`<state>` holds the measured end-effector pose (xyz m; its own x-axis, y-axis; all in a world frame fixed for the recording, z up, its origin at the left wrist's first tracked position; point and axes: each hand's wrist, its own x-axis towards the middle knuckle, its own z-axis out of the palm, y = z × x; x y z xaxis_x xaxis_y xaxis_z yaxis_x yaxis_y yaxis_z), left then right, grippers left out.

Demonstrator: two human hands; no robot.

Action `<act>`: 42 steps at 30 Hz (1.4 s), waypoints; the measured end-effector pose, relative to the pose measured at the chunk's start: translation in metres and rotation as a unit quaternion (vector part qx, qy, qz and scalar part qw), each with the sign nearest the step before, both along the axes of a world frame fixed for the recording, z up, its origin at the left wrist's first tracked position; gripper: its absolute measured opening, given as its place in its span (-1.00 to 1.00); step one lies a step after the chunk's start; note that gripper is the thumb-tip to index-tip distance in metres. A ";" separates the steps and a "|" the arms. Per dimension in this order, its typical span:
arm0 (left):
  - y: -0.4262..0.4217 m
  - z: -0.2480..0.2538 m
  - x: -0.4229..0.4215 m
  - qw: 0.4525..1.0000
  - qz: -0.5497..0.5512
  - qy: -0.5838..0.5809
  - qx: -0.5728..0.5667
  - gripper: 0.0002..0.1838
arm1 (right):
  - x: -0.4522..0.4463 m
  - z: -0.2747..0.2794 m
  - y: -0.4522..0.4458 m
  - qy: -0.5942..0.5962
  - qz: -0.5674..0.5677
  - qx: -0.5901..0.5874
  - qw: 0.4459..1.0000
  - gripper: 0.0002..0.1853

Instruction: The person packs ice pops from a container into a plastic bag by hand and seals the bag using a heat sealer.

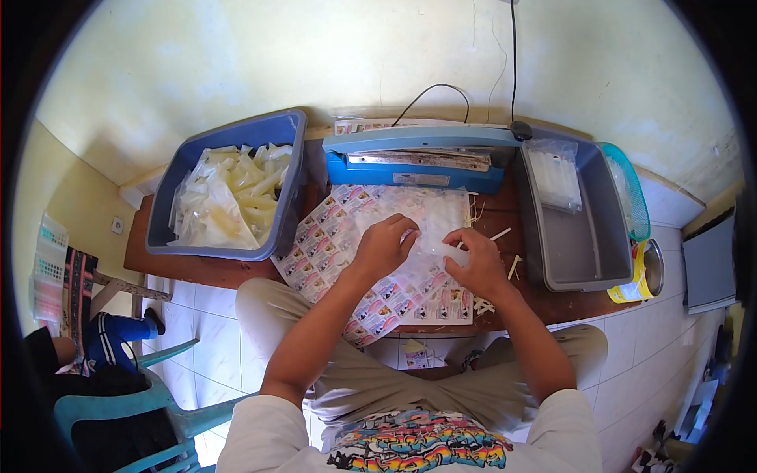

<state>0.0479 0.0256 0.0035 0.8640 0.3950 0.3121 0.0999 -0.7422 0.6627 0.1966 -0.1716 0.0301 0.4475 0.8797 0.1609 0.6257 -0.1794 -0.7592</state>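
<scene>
Over a sheet of printed labels (327, 236), both hands are at a clear plastic bag (422, 243). My left hand (386, 246) pinches the bag's left edge between thumb and fingers. My right hand (473, 258) is closed at its right side, around a whitish, translucent part (449, 254) whose contents I cannot make out. Just beyond the hands stands a blue bag sealer (414, 177), its long arm running across the top. More clear plastic lies on the sheet between the sealer and my hands.
A blue-grey tub (289, 189) on the left holds many yellowish sticks in plastic. On the right, a grey tub (544, 264) contains a bagged pack of white sticks (554, 177). Beside it are a teal basket (637, 201) and a yellow can (628, 288). A person's leg (110, 339) shows at left.
</scene>
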 end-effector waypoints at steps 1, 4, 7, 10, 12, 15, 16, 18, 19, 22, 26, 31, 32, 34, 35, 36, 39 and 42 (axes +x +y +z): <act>0.000 -0.001 0.001 1.000 0.009 -0.010 -0.004 -0.90 | -0.002 -0.001 0.000 -0.001 0.003 -0.001 1.000 -0.67; 0.002 -0.001 0.001 0.999 0.003 -0.027 -0.019 -0.89 | -0.008 -0.006 0.002 -0.069 0.014 0.049 0.996 -0.67; 0.003 0.000 0.000 0.998 -0.026 -0.044 -0.046 -0.89 | -0.010 -0.012 0.011 -0.103 -0.019 0.027 0.994 -0.60; 0.000 -0.002 -0.004 0.996 -0.048 -0.041 -0.063 -0.89 | -0.018 -0.015 0.020 -0.057 -0.063 0.008 0.996 -0.50; -0.001 -0.005 -0.004 0.996 -0.054 -0.033 -0.058 -0.89 | -0.022 -0.022 0.026 -0.064 -0.099 0.034 0.992 -0.43; -0.005 -0.011 -0.006 0.995 -0.075 -0.030 -0.051 -0.90 | -0.023 -0.031 0.033 -0.064 -0.109 0.057 0.990 -0.41; -0.006 -0.011 -0.006 0.996 -0.075 -0.024 -0.048 -0.90 | -0.025 -0.031 0.034 -0.064 -0.108 0.058 0.990 -0.41; -0.007 -0.014 -0.008 0.996 -0.077 -0.017 -0.048 -0.90 | -0.029 -0.028 0.033 -0.001 -0.110 0.049 0.993 -0.42; -0.007 -0.015 -0.008 0.996 -0.078 -0.027 -0.047 -0.88 | -0.031 -0.025 0.032 -0.002 -0.111 0.048 0.993 -0.42; -0.008 -0.021 -0.010 0.995 -0.075 -0.052 -0.043 -0.85 | -0.035 -0.022 0.027 0.041 -0.061 0.029 0.997 -0.43; -0.008 -0.021 -0.012 0.997 -0.056 -0.035 -0.036 -0.80 | -0.035 -0.014 0.021 -0.041 0.021 0.020 0.999 -0.39; -0.001 -0.019 -0.016 0.997 -0.083 0.002 -0.003 -0.77 | -0.024 -0.022 0.020 -0.029 0.045 0.008 0.999 -0.39; 0.000 -0.019 -0.015 0.995 -0.095 0.015 0.009 -0.76 | -0.024 -0.022 0.020 -0.030 0.023 -0.035 0.999 -0.40; -0.002 -0.017 -0.016 0.994 -0.102 0.019 0.022 -0.78 | -0.025 -0.021 0.020 -0.031 0.001 -0.077 0.997 -0.40; -0.002 -0.015 -0.017 0.993 -0.109 0.022 0.035 -0.79 | -0.027 -0.020 0.020 -0.059 -0.006 -0.072 0.996 -0.40; 0.000 -0.015 -0.017 0.993 -0.109 0.022 0.035 -0.79 | -0.028 -0.019 0.020 -0.086 -0.013 -0.066 0.994 -0.41; 0.001 -0.011 -0.019 0.991 -0.126 0.026 0.043 -0.76 | -0.024 -0.021 0.020 -0.133 0.003 -0.025 0.991 -0.39; -0.004 -0.005 -0.021 0.995 -0.067 0.067 -0.023 -0.63 | -0.011 -0.014 0.019 -0.144 0.048 -0.046 0.987 -0.33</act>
